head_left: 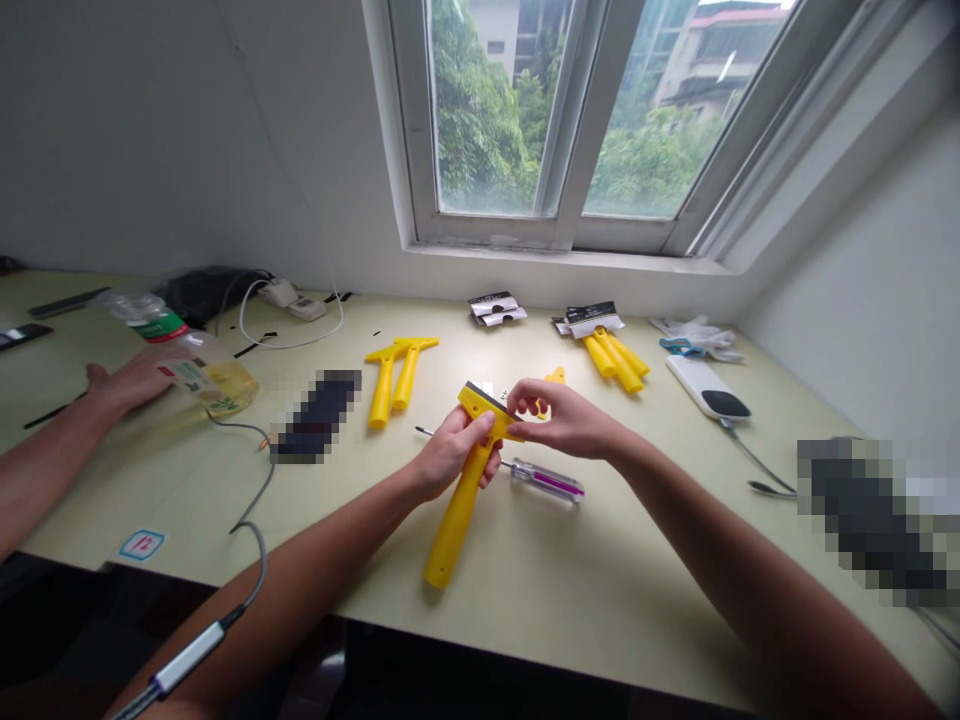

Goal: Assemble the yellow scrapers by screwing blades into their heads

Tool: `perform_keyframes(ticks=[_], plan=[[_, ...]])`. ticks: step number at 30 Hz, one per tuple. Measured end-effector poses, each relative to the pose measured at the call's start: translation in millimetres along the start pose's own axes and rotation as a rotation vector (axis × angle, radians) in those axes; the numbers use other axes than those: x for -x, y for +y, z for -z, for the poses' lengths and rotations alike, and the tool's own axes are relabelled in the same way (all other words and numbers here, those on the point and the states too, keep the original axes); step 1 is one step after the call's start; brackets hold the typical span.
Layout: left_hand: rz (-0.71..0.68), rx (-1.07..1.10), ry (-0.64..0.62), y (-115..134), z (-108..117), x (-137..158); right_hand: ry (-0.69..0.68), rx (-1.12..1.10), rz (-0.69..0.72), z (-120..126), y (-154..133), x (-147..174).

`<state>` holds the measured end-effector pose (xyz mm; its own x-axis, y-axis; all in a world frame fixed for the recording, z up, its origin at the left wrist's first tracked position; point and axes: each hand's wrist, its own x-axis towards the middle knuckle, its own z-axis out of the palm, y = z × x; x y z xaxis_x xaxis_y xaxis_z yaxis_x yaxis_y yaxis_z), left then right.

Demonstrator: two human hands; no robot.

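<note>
A yellow plastic scraper (456, 520) with a dark strip along its head slants over the table. Its neck is gripped by my left hand (450, 455), the thumb lying on the head. My right hand (566, 418) pinches the right end of that head between thumb and finger; whether anything small is in the pinch is hidden. Under the scraper lies a screwdriver (547, 480) with a clear and purple handle, its shaft tip showing to the left. Behind my right hand sit a partly covered yellow piece (556, 376) and some tiny shiny bits (505, 394).
Two yellow scrapers (382, 385) lie to the left; several yellow handles (619, 360) with packaging are back right. Black-and-white packets (497, 308), a white device (706, 388) and gloves (701, 338) line the back. Another person's hand (142, 380) is by a bottle (214, 375). A cable (259, 530) crosses the table edge.
</note>
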<state>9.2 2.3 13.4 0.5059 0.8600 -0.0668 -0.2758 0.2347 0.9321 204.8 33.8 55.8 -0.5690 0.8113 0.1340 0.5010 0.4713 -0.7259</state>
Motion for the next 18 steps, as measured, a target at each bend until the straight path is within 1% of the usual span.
perform_keyframes(ticks=[3, 6, 8, 11, 13, 15, 18], plan=[[0.001, -0.002, -0.035, 0.3, -0.5, 0.9, -0.087, -0.283, -0.077, 0.2, 5.8, -2.6], [0.007, -0.004, -0.063, 0.2, -1.3, 1.6, -0.21, -0.594, -0.157, -0.9, 9.6, -3.0], [0.008, -0.006, -0.075, -0.3, -1.8, 1.9, -0.282, -0.683, -0.175, -1.4, 11.3, -2.3], [0.005, -0.016, -0.077, -1.9, -1.9, 1.7, -0.328, -0.697, -0.18, -1.8, 12.9, -1.2], [-0.003, -0.024, -0.067, -3.0, -1.8, 1.3, -0.315, -0.672, -0.187, -3.3, 13.2, -1.0], [-0.016, -0.029, -0.046, -3.3, -1.8, 0.8, -0.27, -0.638, -0.171, -6.3, 12.1, -1.2], [-0.037, -0.029, -0.006, -2.3, -2.5, 0.4, -0.162, -0.536, -0.111, -12.3, 7.4, -0.9]])
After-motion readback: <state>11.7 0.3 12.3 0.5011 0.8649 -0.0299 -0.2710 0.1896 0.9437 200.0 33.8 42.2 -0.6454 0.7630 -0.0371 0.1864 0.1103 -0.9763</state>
